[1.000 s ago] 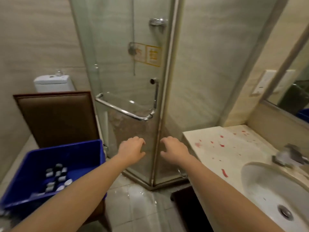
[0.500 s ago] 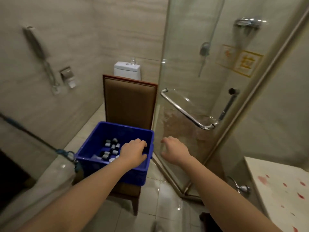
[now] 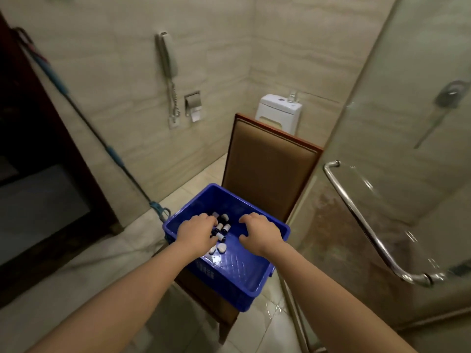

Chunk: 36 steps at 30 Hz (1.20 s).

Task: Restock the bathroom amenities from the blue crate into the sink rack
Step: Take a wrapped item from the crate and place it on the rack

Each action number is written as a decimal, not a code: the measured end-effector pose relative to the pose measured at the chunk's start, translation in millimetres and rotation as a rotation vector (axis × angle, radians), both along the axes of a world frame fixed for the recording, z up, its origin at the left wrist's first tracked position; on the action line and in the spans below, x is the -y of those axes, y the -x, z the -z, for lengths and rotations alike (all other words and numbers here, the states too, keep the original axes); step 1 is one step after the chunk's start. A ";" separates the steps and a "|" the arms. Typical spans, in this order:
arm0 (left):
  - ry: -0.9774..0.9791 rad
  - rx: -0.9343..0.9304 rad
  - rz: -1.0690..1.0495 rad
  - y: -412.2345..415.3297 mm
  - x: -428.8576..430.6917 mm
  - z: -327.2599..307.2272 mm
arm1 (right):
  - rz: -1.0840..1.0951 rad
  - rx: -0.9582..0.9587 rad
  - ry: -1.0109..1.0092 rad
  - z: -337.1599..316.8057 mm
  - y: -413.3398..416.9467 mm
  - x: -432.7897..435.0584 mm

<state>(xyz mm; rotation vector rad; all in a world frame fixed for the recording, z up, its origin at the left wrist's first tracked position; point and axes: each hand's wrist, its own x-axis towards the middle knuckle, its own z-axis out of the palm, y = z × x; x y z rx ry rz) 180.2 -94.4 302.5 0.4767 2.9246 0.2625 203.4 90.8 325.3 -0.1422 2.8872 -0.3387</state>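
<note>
Head view looked down along two bare forearms to the blue crate (image 3: 239, 266), which sat on the seat of a chair (image 3: 267, 179), its near corner seeming to jut past the seat edge. The left hand (image 3: 197, 236) lay palm-down over the cluster of small bottles (image 3: 223, 226), with its fingers bent onto them. Those fingers hid what lay beneath, so I could not tell whether it had taken hold of one. The right hand (image 3: 260, 234) hovered beside it over the bare crate floor, fingers loosely hooked and holding nothing. Just under the left wrist lay a few white rounded pieces (image 3: 221, 248), too small to name. The sink rack was out of sight.

Several risks seemed likely from here. The bottles lay loose on their sides, so a hasty handful could let one roll away or drop. A crate perched on a chair might tip if either hand leaned on its near rim. The floor tiles (image 3: 275, 314) by the glass shower door (image 3: 382, 149) looked wet, which would make a turn towards the sink slippery. Farther back stood the toilet cistern (image 3: 279, 113), and a wall phone (image 3: 167, 59) hung on the tiles.
</note>
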 end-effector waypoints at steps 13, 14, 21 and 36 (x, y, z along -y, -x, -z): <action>0.101 0.114 -0.226 36.0 8.0 38.2 | -0.173 0.114 0.046 49.1 77.1 -14.0; 0.107 0.123 -0.234 38.3 8.4 41.9 | -0.174 0.127 0.049 53.9 79.8 -14.2; 0.109 0.186 -0.244 58.2 12.7 70.6 | -0.157 0.217 0.090 87.7 98.8 -8.1; 0.199 0.480 0.012 172.8 44.4 160.6 | 0.099 0.487 0.163 171.2 151.7 27.1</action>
